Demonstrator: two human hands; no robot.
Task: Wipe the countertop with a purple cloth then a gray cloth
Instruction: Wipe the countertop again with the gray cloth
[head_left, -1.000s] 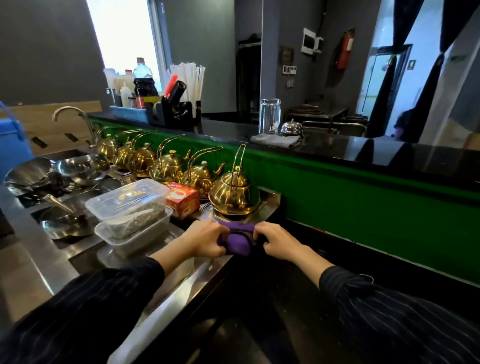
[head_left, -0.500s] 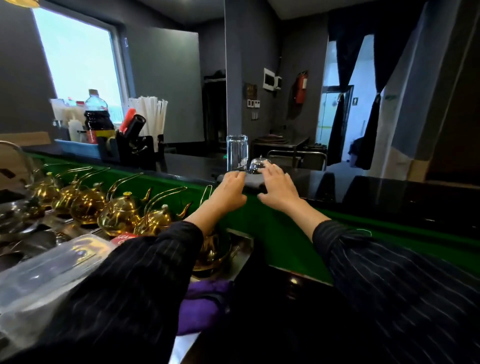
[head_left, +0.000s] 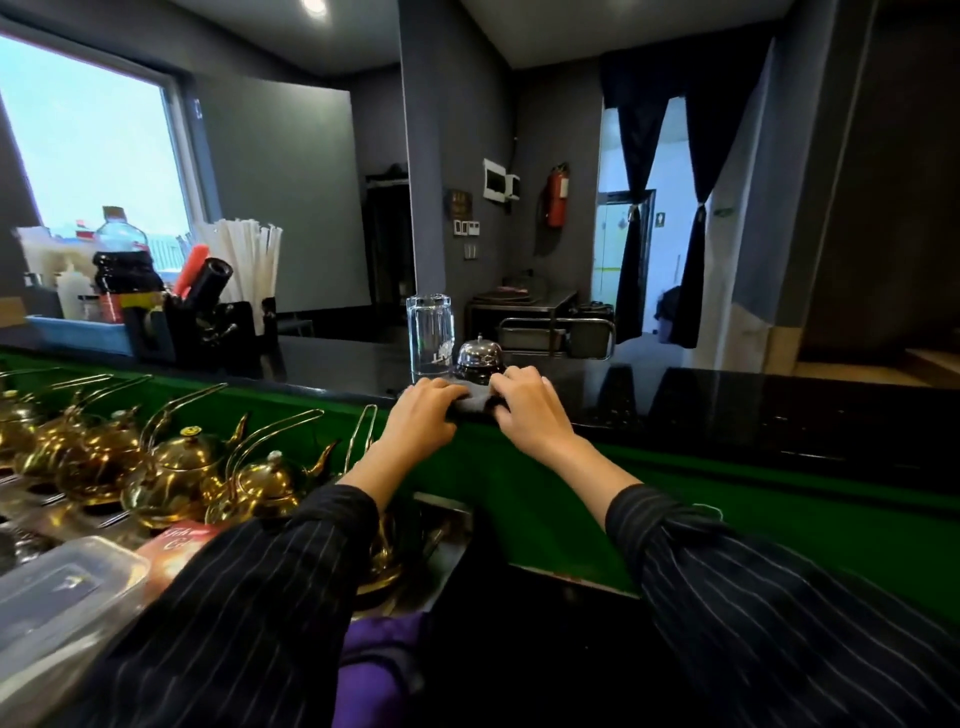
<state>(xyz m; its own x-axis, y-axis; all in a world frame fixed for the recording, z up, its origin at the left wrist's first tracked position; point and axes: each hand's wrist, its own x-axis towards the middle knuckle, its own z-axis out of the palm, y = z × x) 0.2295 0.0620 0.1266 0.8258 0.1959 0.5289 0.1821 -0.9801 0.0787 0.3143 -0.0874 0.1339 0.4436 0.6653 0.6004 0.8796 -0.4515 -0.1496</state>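
A person in dark pinstriped sleeves reaches both arms forward over a green-fronted, black-topped bench (head_left: 727, 400). The landmark is a chrome service bell (head_left: 479, 357) standing on the benchtop near its front edge. Directly in front of the bell lies the gray cloth (head_left: 474, 401), bunched at the bench's edge. The left hand (head_left: 423, 410) rests on the cloth's left end, fingers curled down over it; the right hand (head_left: 522, 405) covers the right end, fingers likewise bent and pressing onto the fabric. Both hands grip the cloth, with a short stretch of gray showing between them.

Just left of the bell, touching or nearly touching it, an empty clear glass (head_left: 430, 334) stands upright. Far to the left of the bell, on the same benchtop, a black holder (head_left: 208, 327) carries white wrapped straws and a few other items, beside a blue tray (head_left: 78, 332) of bottles.

Below and left of the bell, on a lower steel surface, a row of golden teapots (head_left: 171, 480) stands side by side. Well below the bell, toward the viewer and partly hidden under the left sleeve, the purple cloth (head_left: 374, 670) lies crumpled, untouched by either hand.
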